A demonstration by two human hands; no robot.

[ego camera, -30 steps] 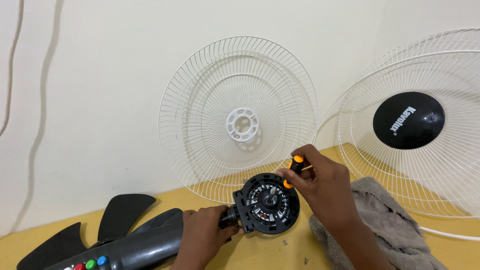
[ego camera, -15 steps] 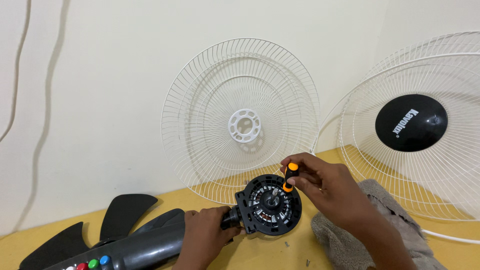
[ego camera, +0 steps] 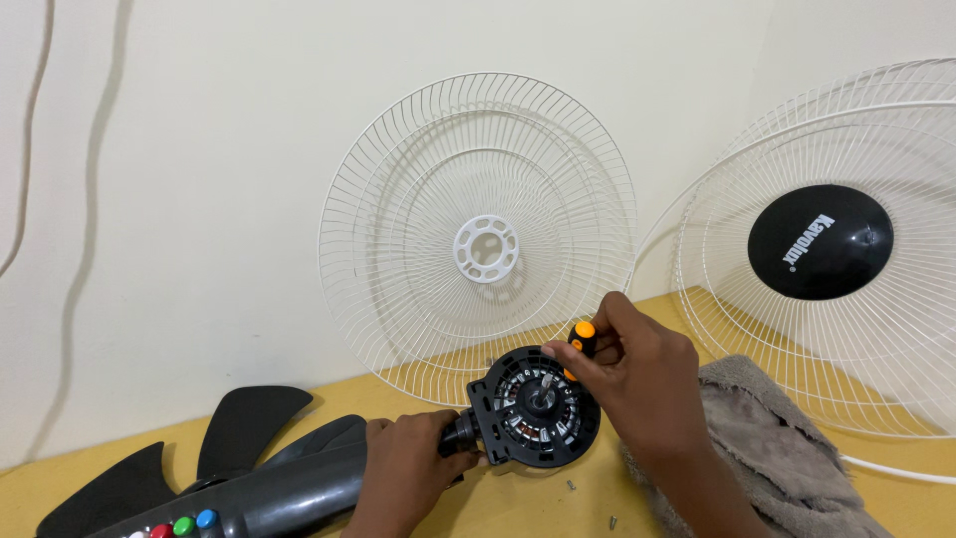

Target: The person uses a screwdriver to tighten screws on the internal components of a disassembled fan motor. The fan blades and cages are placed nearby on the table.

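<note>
- The fan motor [ego camera: 535,406] was a round black plastic housing, open at the front, with metal plates and copper-coloured windings visible around a short steel shaft in its centre.
- It lay on the yellow tabletop [ego camera: 518,503], just in front of the white wire guard [ego camera: 478,224] that leaned on the wall.
- The left hand [ego camera: 406,476] was closed around the neck behind the motor, where it joined the smooth dark grey fan body [ego camera: 289,488].
- The right hand [ego camera: 637,384] had its fingers pinched tight on a small screwdriver [ego camera: 581,337] with a black and orange handle, held at the upper right edge of the motor; its tip was hidden.
- A rough grey cloth [ego camera: 772,448] lay crumpled under the right wrist.
- A second wire guard [ego camera: 797,359] with a glossy black round cap stood at the right.
- Matte black fan blades [ego camera: 239,428] lay flat at the left.
- Coloured round buttons [ego camera: 184,523] sat on the fan body.
- Two tiny screws [ego camera: 573,486] lay loose on the tabletop near the motor.
</note>
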